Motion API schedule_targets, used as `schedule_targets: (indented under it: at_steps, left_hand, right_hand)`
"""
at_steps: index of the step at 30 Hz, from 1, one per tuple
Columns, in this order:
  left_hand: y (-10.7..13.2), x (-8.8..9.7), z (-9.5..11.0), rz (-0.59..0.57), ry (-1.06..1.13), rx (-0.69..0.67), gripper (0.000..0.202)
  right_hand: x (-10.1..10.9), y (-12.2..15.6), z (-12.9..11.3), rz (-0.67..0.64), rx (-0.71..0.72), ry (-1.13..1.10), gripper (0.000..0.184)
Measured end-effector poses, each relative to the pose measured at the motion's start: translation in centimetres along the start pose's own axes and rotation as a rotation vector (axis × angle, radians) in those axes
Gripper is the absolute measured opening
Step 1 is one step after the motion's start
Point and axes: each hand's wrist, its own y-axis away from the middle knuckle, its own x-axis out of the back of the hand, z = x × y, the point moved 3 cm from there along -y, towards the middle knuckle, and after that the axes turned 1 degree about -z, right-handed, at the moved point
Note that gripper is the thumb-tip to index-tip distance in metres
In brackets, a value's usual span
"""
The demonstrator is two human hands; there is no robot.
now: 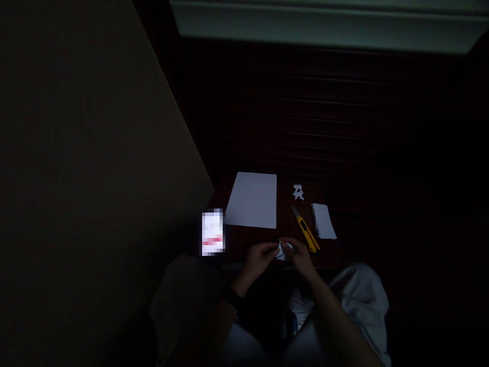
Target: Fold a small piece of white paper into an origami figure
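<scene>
Between my two hands, at the near edge of a dark table, is a small folded piece of white paper [281, 253]. My left hand [262, 256] pinches its left side with the fingertips. On the other side, my right hand [298, 254] has its thumb and fingers closed on the paper and covers part of it. A yellow utility knife [306, 233] lies just beyond my right hand, its blade end pointing away from me. The finer folds of the paper are too dark to make out.
A large white sheet [254, 200] lies at the table's back left. Small folded paper pieces [298, 192] sit to its right, and a white paper stack [324, 221] rests beyond the knife. A blurred-out lit screen [213, 232] is at the left, near the wall [95, 153].
</scene>
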Motion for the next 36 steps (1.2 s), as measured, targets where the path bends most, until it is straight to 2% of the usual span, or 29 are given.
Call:
schedule_targets:
  at_steps: [5, 13, 18, 22, 28, 32, 36]
  left_hand:
    - [-0.4, -0.5, -0.1, 0.085, 0.037, 0.023, 0.028]
    - [0.1, -2.5, 1.7, 0.2, -0.066, -0.069, 0.025]
    - [-0.3, -3.3, 2.7, 0.222, -0.116, -0.124, 0.024]
    - [-0.8, -2.6, 2.5, 0.245, -0.114, -0.135, 0.024]
    - [-0.8, -1.8, 2.0, 0.164, -0.147, -0.131, 0.023]
    - [-0.7, -1.7, 1.7, 0.124, -0.136, -0.125, 0.022]
    - [-0.8, -1.7, 1.1, 0.132, -0.12, -0.106, 0.022]
  right_hand:
    - [0.0, 0.1, 0.0, 0.059, 0.035, -0.048, 0.024]
    - [0.8, 0.1, 1.1, 0.202, -0.061, -0.174, 0.025]
    - [1.3, 0.2, 1.5, 0.279, -0.108, -0.276, 0.026]
    - [1.0, 0.3, 1.3, 0.236, -0.116, -0.317, 0.029]
    - [0.7, 0.3, 0.5, 0.105, -0.08, -0.253, 0.031]
    - [0.8, 0.3, 0.5, 0.118, -0.065, -0.198, 0.033]
    - [0.7, 0.3, 0.8, 0.097, -0.09, -0.17, 0.036]
